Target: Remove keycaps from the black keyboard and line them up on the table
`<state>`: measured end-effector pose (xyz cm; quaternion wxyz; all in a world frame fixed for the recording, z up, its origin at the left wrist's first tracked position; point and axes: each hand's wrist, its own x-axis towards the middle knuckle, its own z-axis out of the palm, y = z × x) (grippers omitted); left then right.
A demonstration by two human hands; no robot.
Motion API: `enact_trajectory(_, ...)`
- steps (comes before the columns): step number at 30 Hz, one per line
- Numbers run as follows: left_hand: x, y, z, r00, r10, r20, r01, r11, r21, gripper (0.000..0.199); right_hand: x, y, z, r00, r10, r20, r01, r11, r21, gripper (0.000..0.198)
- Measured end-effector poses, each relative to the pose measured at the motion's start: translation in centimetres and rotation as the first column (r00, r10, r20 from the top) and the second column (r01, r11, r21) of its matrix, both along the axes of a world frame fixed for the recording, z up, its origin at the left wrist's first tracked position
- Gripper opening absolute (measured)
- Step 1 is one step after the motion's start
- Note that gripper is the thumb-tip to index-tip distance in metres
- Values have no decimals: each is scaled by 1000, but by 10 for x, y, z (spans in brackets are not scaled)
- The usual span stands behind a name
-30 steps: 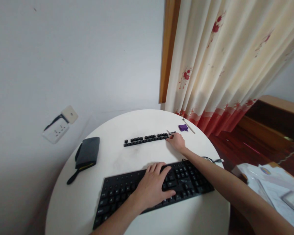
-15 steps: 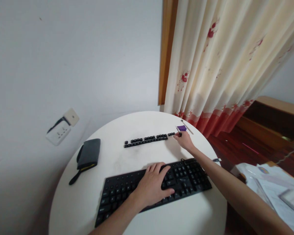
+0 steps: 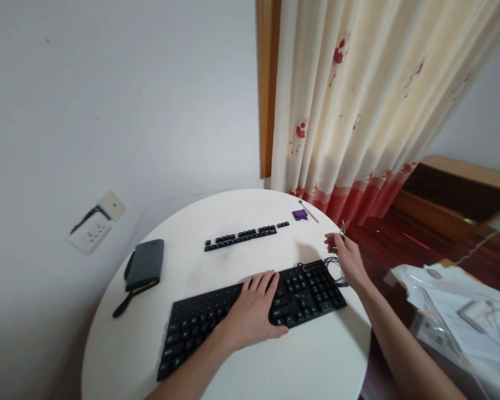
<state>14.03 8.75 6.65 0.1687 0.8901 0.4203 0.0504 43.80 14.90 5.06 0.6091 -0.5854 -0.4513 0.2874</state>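
Observation:
My left hand (image 3: 256,314) lies spread, palm down, across the middle of a black computer keyboard (image 3: 306,305). Over the table's right edge, my right hand (image 3: 345,253) is raised with its fingers closed on a small metal tool (image 3: 344,226). Its silver tip sticks up above the fingers; the grip hides the rest, so I cannot tell its exact kind. Behind the keyboard, loose black keycaps (image 3: 241,238) stand in two rows. A coiled cable (image 3: 335,269) rests at the keyboard's right end, below my right hand.
A folded purple cloth (image 3: 300,215) and a thin brush (image 3: 309,211) lie at the back right of the round white table (image 3: 241,203). A dark grey pouch with a strap (image 3: 145,265) sits on the left. Papers (image 3: 462,311) are piled beyond the right edge.
My right hand has moved right and toward me from beside the purple cloth, lifting the metal tool. My left hand stays on the keyboard. The view has shifted slightly right.

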Motion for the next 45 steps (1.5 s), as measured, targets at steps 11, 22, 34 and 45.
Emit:
enact_trajectory(11, -50, 18, 18, 996, 87, 4, -85, 987, -137, 88, -40, -17, 15, 991, 95, -90, -88, 993, 76, 44)
enact_trajectory(22, -17, 25, -9, 914, 209, 348, -209, 977, -39, 13, -124, 17, 21, 791, 595, 144, -600, 800, -15, 19)
enact_trajectory(34, -23, 38, -12, 873, 259, 413, -216, 965, -149, 16, -126, -5, -1, 650, 712, 264, -722, 688, -77, 29)
enact_trajectory(45, -22, 38, -11, 870, 252, 424, -189, 964, -185, 8, -128, -9, 7, 542, 695, 474, -765, 640, -64, 30)
